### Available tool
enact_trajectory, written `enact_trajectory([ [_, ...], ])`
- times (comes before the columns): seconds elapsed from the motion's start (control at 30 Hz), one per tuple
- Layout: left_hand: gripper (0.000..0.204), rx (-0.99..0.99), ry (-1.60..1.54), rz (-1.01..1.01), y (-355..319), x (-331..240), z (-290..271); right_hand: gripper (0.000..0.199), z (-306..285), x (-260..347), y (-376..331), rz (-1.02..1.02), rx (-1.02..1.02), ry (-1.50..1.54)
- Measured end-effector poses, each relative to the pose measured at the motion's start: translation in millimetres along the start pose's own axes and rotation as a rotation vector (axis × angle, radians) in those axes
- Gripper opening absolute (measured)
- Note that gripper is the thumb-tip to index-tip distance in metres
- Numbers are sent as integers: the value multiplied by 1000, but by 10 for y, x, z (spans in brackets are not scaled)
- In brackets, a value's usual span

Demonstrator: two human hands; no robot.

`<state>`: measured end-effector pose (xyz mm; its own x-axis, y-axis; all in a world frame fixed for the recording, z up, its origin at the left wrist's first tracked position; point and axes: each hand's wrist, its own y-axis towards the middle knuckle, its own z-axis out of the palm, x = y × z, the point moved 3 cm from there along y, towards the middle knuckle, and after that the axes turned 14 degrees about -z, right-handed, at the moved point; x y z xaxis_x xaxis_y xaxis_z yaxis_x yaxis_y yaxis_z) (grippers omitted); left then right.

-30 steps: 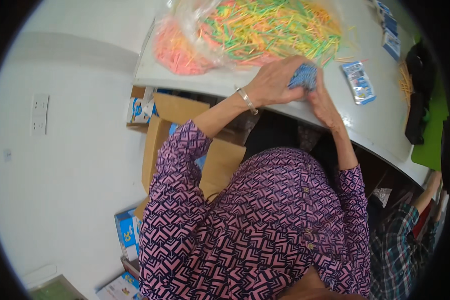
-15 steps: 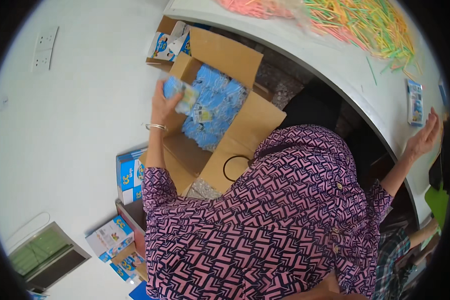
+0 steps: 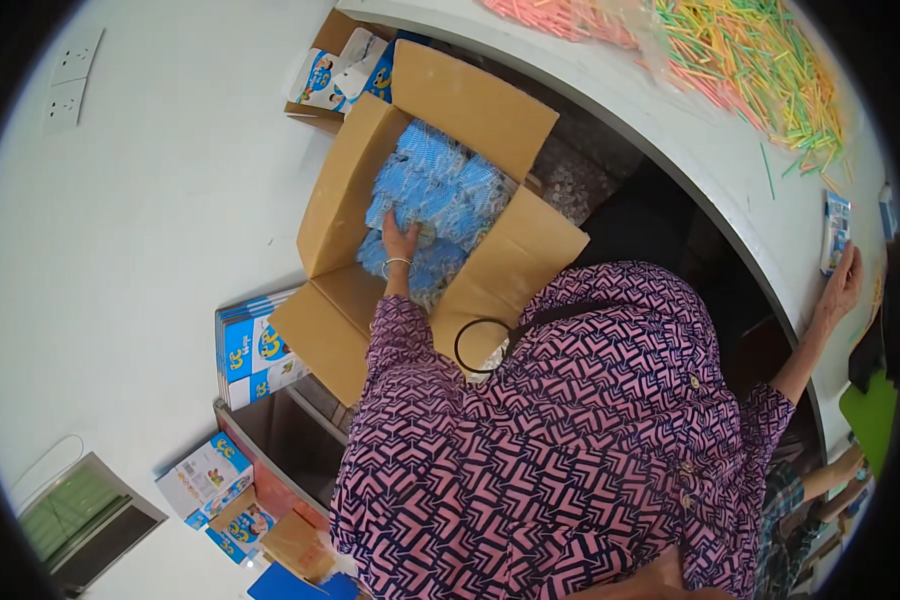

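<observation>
My left hand [image 3: 400, 242], a bangle at its wrist, reaches down into an open cardboard box [image 3: 348, 190]. Its thumb and a finger are spread over a heap of blue-and-clear plastic packets [image 3: 435, 185], and no packet shows lifted in it. What lies under the palm is hidden. At the right, my right hand [image 3: 842, 285] rests on the white table [image 3: 690, 125]. Its fingers are stretched out, touching the near end of a small blue-and-white packet [image 3: 836, 232] that lies flat there.
Pink, green and yellow sticks [image 3: 750, 70] are heaped on the table's far part. Flattened blue-and-white cartons [image 3: 260, 345] lean by the wall. Another carton [image 3: 320, 80] stands beyond the box. A co-worker's arm [image 3: 835, 470] shows at lower right, near a green object [image 3: 870, 418].
My left hand has gone from above the box's left side down onto the heap; the packet it held no longer shows in it. My right hand has come to touch the table packet.
</observation>
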<state>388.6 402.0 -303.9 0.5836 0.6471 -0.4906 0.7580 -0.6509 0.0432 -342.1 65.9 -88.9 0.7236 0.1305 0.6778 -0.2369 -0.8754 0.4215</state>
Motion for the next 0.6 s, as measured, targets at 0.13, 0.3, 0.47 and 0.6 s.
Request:
enact_trajectory([
  [0.13,77,2,123,-50,-49,14,14,53,72,-103,27,-81,54,-41],
  [0.3,71,37,590,-317,158,-893,-378,51,-15,78,80,-149,59,-194],
  [0.47,44,-102,204,155,623,-1865,-773,39,-5,64,72,-109,-5,-105],
  [0.6,25,-167,-187,498,352,-3893,-938,17,4,132,-12,-224,-164,-62],
])
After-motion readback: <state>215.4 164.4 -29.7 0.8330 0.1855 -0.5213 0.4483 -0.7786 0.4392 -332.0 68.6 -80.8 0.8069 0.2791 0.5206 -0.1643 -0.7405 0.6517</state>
